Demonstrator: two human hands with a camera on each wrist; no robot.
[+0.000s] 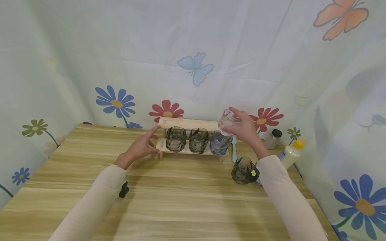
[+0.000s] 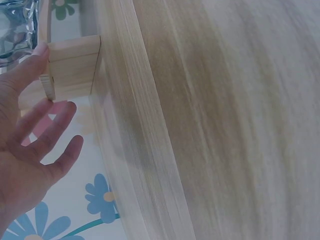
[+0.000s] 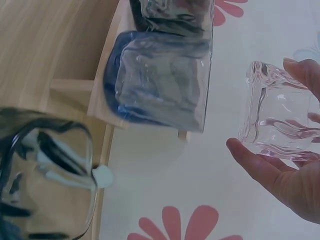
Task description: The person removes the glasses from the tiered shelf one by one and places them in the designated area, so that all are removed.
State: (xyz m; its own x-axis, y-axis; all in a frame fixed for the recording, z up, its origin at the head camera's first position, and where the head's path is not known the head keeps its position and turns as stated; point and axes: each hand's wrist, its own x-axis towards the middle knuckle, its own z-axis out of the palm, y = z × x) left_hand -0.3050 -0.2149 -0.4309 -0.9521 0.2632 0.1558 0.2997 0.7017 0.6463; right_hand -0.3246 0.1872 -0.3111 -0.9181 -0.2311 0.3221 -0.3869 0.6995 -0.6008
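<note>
A two-tier wooden rack [image 1: 190,124] stands near the wall. My left hand [image 1: 140,147] holds its left end [image 2: 75,65] between thumb and forefinger, other fingers spread. Two grey glasses [image 1: 176,139] and a blue glass [image 1: 221,143] sit in a row on the lower tier. My right hand [image 1: 244,129] grips a clear, faintly pink glass [image 1: 228,122] with thumb and fingers. That glass is raised at the rack's right end, above and behind the blue glass [image 3: 160,80]. In the right wrist view the clear glass [image 3: 280,117] is apart from the blue one.
Another dark glass [image 1: 241,170] stands on the table, right of the rack. A light blue spoon [image 1: 234,150] lies beside the rack. Behind my right forearm are a black-lidded jar [image 1: 273,139] and a yellow-capped bottle [image 1: 291,155]. A flowered cloth [image 1: 138,67] hangs behind the table.
</note>
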